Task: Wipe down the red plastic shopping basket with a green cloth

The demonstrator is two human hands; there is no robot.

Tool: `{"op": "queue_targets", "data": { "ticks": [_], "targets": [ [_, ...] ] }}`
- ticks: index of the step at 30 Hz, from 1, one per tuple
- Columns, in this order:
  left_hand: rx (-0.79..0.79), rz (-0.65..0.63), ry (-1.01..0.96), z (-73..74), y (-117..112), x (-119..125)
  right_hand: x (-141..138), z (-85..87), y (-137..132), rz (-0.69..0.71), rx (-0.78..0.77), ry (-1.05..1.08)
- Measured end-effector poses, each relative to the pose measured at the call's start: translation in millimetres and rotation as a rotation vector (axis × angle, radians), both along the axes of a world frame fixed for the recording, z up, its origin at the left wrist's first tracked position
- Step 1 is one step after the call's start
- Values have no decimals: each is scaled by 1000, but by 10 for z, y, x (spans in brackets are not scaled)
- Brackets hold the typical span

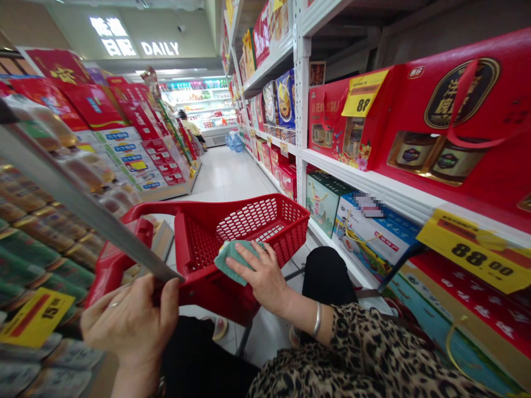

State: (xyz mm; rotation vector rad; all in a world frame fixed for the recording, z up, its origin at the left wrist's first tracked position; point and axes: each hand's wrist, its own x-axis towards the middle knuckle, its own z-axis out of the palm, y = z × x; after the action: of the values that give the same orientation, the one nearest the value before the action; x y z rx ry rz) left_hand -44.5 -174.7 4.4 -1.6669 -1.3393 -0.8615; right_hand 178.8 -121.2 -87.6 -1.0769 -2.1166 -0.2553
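My right hand (259, 273) presses a folded green cloth (230, 257) flat against the near rim of a red shopping basket cart (286, 224). The fingers lie spread over the cloth. My left hand (133, 320) is curled around the red handle end of the cart (112, 265), next to the metal edge of a shelf (78, 202) on the left. A ring shows on the left hand and a silver bangle (317, 319) on the right wrist. The sleeve is leopard print.
A supermarket aisle runs ahead. White shelves (373, 182) on the right hold red gift boxes and yellow price tags (473, 257). Packaged goods fill the left shelf. Stacked cartons (136, 160) stand mid-aisle. A person (188, 127) stands far down the aisle.
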Motion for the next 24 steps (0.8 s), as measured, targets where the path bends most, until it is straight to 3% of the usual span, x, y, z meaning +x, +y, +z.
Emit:
{"op": "queue_targets", "data": {
  "ticks": [5,16,24],
  "targets": [
    [-13,18,-9,-38,-3,-32,197,-140,126,-66,-72,-17],
    [-64,23,25,-70,-14,-112,801,-189,485,-324,-303,21],
    [-78,13,-13,-48,-65,-55,1102,-260,637,-435,-298,54]
  ]
}}
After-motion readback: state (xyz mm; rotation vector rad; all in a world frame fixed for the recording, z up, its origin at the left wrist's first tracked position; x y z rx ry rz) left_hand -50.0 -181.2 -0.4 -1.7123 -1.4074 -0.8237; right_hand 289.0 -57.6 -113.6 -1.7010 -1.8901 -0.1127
